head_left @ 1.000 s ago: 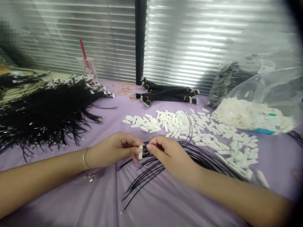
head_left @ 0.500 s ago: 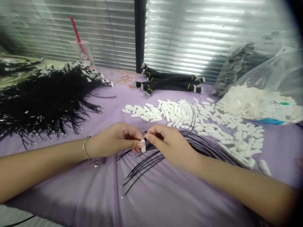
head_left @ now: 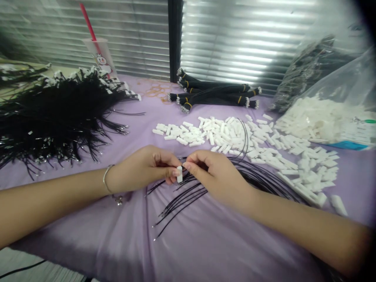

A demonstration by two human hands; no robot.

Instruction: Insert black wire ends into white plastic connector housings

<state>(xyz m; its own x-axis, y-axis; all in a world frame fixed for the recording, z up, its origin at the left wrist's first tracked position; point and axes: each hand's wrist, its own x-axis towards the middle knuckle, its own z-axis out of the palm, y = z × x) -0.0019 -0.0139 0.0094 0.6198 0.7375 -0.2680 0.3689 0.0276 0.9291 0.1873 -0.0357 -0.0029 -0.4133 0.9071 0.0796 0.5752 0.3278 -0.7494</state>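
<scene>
A small white plastic connector housing [head_left: 179,174] is pinched upright between the thumb and fingers of my left hand [head_left: 147,168]. Right beside it, my right hand [head_left: 210,170] is closed in a pinch on the end of a thin black wire, mostly hidden by the fingers. The fingertips of both hands nearly meet at the housing's top. Under and behind my right hand lies a fan of loose black wires [head_left: 188,199] with small metal tips. Beyond the hands, many white connector housings [head_left: 226,133] are strewn over the purple cloth [head_left: 123,235].
A large heap of black wires with white connectors [head_left: 58,113] lies at left. Tied black wire bundles [head_left: 217,94] and rubber bands [head_left: 157,91] lie at the back. A cup with a red straw [head_left: 101,58] stands back left; a clear bag of white parts [head_left: 317,117] sits at right.
The view has tilted slightly, so the table things sit a little higher in the picture. Both hands keep their pinches; the housing remains in the left fingers, close to the right fingertips.
</scene>
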